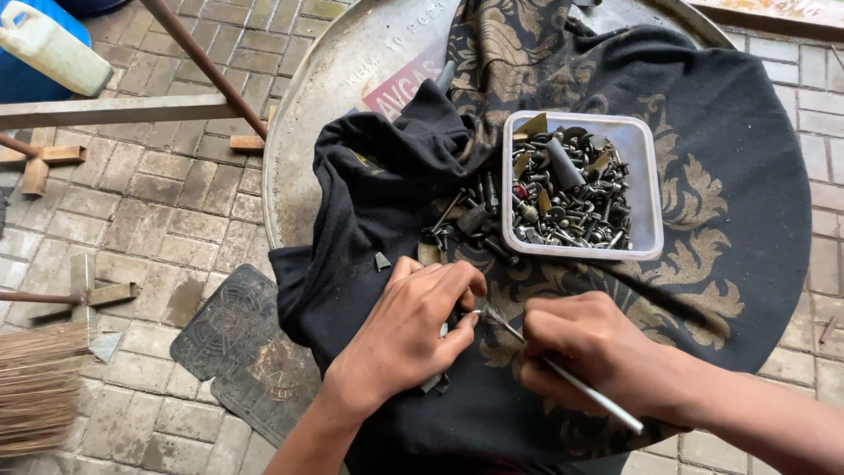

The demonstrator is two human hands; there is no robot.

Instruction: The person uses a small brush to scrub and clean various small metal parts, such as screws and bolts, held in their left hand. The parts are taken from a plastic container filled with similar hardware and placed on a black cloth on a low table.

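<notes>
Your left hand (pixel 413 330) sits at 6 o'clock on the black patterned cloth (pixel 730 158), fingers curled tight and pinching a small part (pixel 476 311) at the fingertips; the part is mostly hidden, can't tell what it is. Your right hand (pixel 591 352) is at 5 o'clock, just beside the left, closed in a fist-like grip around a thin metal rod (pixel 571 378); the rod's tip points toward 10 o'clock and meets the left fingertips, its tail sticks out toward 4 o'clock past your wrist. Cloth is draped over a round metal drum top (pixel 325 105), bare metal showing at 11 o'clock. White square plastic tub (pixel 649 189) full of screws, bolts and small metal bits sits at 1 o'clock from the hands, well apart from them. Loose screws (pixel 466 215) spill on the cloth at the tub's 9 o'clock side. Off the drum: dark rubber mat (pixel 237 352) on brick paving at 8 o'clock, broom bristles (pixel 40 383) at 9 o'clock, white jug (pixel 53 48) at far 10 o'clock.
</notes>
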